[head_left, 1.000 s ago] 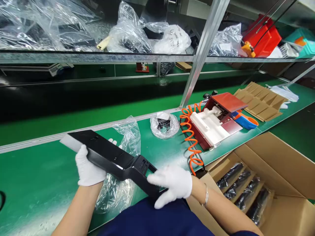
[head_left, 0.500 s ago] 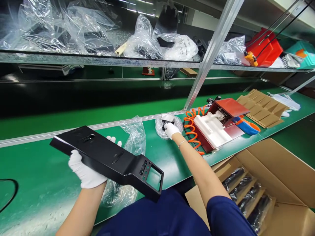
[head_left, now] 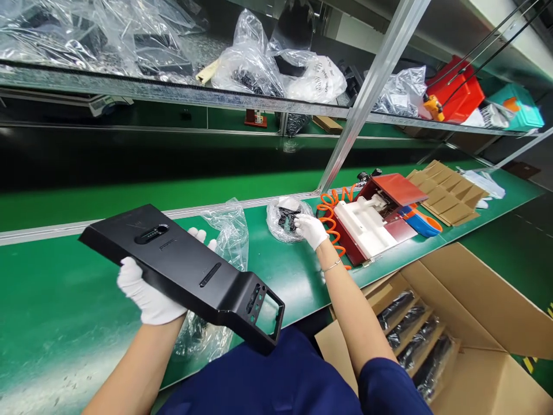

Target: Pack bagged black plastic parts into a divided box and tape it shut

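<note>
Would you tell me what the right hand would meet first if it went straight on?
Probably the clear bag of small black parts: the right hand already touches its edge, though depth is unclear.

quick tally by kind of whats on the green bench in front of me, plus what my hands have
black plastic panel, held in the left hand: 1
clear bags: 2, an empty one and a bag of small black parts at the right hand
red and white fixture: 1
orange coiled hose: 1
Total: 5

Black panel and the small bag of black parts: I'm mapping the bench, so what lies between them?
In the head view, an empty clear plastic bag on the green mat lies between the black panel and the small bag of black parts.
</note>
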### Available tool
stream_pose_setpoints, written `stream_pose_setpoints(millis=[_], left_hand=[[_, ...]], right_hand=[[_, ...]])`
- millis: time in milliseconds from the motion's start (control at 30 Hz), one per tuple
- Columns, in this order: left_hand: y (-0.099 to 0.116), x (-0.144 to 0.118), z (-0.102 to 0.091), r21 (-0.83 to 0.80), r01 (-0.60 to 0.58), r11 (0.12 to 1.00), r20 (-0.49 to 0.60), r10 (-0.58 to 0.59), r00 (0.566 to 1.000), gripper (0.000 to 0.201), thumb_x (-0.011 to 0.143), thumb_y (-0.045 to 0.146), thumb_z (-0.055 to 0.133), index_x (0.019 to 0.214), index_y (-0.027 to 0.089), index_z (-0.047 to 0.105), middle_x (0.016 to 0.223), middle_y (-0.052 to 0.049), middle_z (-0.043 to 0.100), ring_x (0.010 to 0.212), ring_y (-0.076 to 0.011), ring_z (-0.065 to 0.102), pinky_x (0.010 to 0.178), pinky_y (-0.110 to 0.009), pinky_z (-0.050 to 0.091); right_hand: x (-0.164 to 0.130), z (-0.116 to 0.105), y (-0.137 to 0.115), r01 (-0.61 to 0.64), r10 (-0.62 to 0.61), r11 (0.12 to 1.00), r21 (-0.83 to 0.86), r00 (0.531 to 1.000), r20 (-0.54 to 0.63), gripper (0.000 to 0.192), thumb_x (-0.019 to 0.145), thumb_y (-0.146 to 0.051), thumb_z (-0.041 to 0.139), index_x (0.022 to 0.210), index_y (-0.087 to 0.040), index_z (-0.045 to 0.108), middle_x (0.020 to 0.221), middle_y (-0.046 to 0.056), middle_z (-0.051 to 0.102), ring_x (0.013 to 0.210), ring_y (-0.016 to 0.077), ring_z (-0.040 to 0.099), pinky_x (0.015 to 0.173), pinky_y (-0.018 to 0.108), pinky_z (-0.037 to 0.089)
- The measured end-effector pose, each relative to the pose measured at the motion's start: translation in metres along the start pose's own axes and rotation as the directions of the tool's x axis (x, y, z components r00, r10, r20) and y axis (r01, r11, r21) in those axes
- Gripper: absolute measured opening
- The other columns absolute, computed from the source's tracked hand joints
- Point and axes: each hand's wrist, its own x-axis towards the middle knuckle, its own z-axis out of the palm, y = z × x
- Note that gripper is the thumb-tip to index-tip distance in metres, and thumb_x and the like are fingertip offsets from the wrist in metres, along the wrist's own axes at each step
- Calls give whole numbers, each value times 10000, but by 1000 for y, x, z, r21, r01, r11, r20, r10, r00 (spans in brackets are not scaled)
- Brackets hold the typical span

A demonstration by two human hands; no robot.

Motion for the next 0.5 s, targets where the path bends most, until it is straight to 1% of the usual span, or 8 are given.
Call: stream_pose_setpoints(millis=[67, 133, 267, 333, 400, 500], left_hand=[[-1, -1, 2, 32, -29, 999, 56, 28, 998, 771, 565, 708, 752, 1192, 267, 668, 1129, -69, 707, 1085, -323, 644, 783, -428, 612], [-3, -2, 2, 22, -30, 999, 90, 28, 996, 754, 603, 704, 738, 1213, 268, 656, 1121, -68, 712, 1107, -332, 639, 814, -441, 607], [-7, -3, 0, -29, 9, 1000, 116, -5, 993, 776, 625, 713, 720, 1242, 250, 633, 1146, -100, 714, 1169, -367, 616, 892, -505, 583], [-10, -3, 0, -62, 26, 998, 123, -19, 992, 765, 633, 690, 731, 1253, 254, 628, 1174, -111, 706, 1184, -368, 614, 920, -516, 575], [-13, -4, 2, -93, 48, 994, 144, -34, 989, 781, 637, 671, 745, 1271, 231, 622, 1189, -130, 698, 1174, -367, 623, 938, -522, 570], [-19, -5, 7, -144, 100, 984, 206, -69, 976, 799, 647, 665, 744, 1278, 191, 621, 1173, -144, 703, 1114, -366, 653, 928, -532, 576]], right_hand=[[-6, 3, -2, 7, -9, 998, 67, 999, 32, 118, 750, -248, 695, 796, -194, 601, 684, 18, 644, 582, 120, 593, 528, 227, 514], [-12, 7, -2, 40, -45, 993, 111, 998, 40, 182, 748, -323, 712, 756, -211, 569, 648, -9, 604, 547, 110, 552, 526, 232, 516], [-27, 17, -3, 169, -175, 972, 161, 984, 24, 383, 664, -368, 786, 648, -242, 424, 547, -83, 438, 499, 87, 438, 555, 232, 527], [-36, 20, -6, 228, -236, 960, 162, 971, 32, 431, 616, -350, 803, 626, -241, 386, 550, -92, 409, 501, 79, 418, 561, 231, 532], [-46, 24, -12, 272, -284, 949, 160, 957, 54, 432, 563, -318, 802, 608, -237, 381, 552, -94, 405, 487, 70, 396, 514, 218, 511], [-59, 33, -22, 306, -323, 940, 148, 941, 106, 343, 517, -252, 773, 602, -228, 441, 555, -93, 426, 457, 59, 373, 435, 199, 458]])
